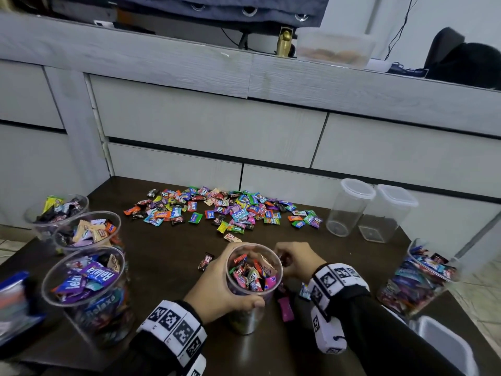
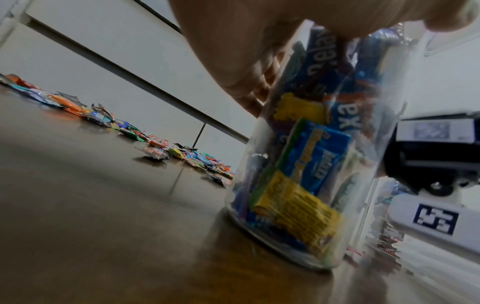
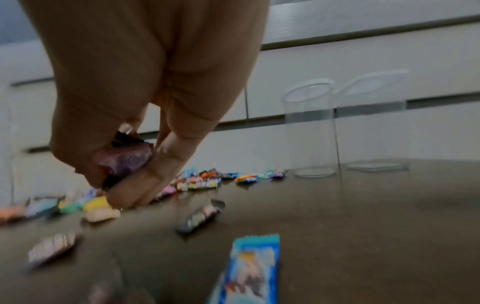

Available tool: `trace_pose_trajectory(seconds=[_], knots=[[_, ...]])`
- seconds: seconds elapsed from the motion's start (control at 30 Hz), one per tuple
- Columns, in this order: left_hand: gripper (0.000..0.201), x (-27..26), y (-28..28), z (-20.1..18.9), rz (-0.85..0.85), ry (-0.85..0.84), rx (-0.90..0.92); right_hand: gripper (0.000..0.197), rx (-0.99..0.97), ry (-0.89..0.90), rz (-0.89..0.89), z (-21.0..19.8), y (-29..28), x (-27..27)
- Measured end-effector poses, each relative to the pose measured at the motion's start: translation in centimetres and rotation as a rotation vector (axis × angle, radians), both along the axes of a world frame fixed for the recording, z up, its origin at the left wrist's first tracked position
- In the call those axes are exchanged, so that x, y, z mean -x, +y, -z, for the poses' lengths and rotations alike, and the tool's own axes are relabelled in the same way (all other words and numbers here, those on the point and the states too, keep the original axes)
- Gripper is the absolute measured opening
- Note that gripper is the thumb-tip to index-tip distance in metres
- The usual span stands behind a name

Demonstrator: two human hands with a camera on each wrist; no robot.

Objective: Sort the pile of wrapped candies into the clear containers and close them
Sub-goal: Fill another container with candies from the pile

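Clear container point(image 1: 253, 270), colourful wrapped candies point(image 1: 250, 272)

Right hand point(image 3: 145, 92) pinches a dark wrapped candy point(image 3: 124, 158) above the table point(image 3: 363, 216); blue-wrapped candy point(image 3: 249, 269) lies nearest the camera

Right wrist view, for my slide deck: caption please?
Right hand pinches a wrapped candy above the dark table, empty clear containers behind.

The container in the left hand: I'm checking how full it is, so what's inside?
The container holds mixed wrapped candies, heaped close to its rim. The left hand wraps its side, hiding part of the contents there.
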State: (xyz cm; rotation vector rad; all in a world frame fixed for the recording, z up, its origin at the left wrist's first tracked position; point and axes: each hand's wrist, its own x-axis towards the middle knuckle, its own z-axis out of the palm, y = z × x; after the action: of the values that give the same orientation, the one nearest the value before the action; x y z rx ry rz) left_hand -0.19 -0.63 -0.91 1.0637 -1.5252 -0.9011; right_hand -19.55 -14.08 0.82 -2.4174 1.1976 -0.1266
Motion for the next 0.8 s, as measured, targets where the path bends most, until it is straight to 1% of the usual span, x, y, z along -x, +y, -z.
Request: trace_pose_trajectory(seconds=[0.07, 0.13, 0.2, 0.27, 0.3, 0.33, 0.37, 0.43, 0.5, 0.53, 0.57, 0.63, 0.7, 0.8], knots=[[0.083, 0.0, 0.0, 0.0, 0.003, 0.002, 0.001, 0.020, 0.005, -0.211, 0.084, -1.7, 0.7, 0.9], [0.083, 0.0, 0.0, 0.0, -0.004, 0.004, 0.004, 0.023, -0.025, -0.428, 0.118, -4.0, 1.8, 1.3], [0.083, 0.1, 0.0, 0.1, -0.008, 0.006, 0.004, 0.024, -0.063, -0.611, 0.099, -6.7, 3.2, 1.3], [0.083, 0.1, 0.0, 0.1, -0.014, 0.003, 0.000, 0.024, -0.090, -0.698, 0.034, -9.0, 4.6, 1.0], [0.083, 0.0, 0.0, 0.1, -0.018, 0.001, -0.008, 0.023, -0.100, -0.697, -0.011, -9.9, 5.4, 0.6], [0.083, 0.1, 0.0, 0.1, -0.021, -0.001, -0.017, 0.021, -0.089, -0.653, -0.064, -10.6, 6.2, 0.2], [0.083, 0.1, 0.1, 0.0, -0.023, -0.001, -0.025, 0.019, -0.045, -0.563, -0.126, -11.1, 6.9, -0.4], [0.084, 0.1, 0.1, 0.0, -0.026, 0.015, -0.044, 0.020, 0.105, -0.298, -0.262, -11.5, 8.2, -1.5], [0.089, 0.1, 0.2, 0.0, -0.027, 0.035, -0.070, 0.028, 0.238, -0.030, -0.361, -11.6, 8.9, -2.6], [0.091, 0.1, 0.2, 0.1, -0.026, 0.035, -0.079, 0.032, 0.266, 0.060, -0.381, -11.6, 9.1, -2.9], [0.091, 0.1, 0.2, 0.1, -0.026, 0.029, -0.088, 0.036, 0.269, 0.108, -0.388, -11.7, 9.2, -3.0], [0.089, 0.1, 0.2, 0.0, -0.028, 0.024, -0.098, 0.042, 0.253, 0.132, -0.393, -11.9, 9.3, -3.0], [0.088, 0.1, 0.3, -0.1, -0.024, 0.028, -0.110, 0.044, 0.218, 0.108, -0.381, -12.3, 9.5, -2.8], [0.088, 0.1, 0.3, -0.1, -0.013, 0.048, -0.122, 0.036, 0.157, -0.007, -0.332, -12.5, 9.6, -2.5]])
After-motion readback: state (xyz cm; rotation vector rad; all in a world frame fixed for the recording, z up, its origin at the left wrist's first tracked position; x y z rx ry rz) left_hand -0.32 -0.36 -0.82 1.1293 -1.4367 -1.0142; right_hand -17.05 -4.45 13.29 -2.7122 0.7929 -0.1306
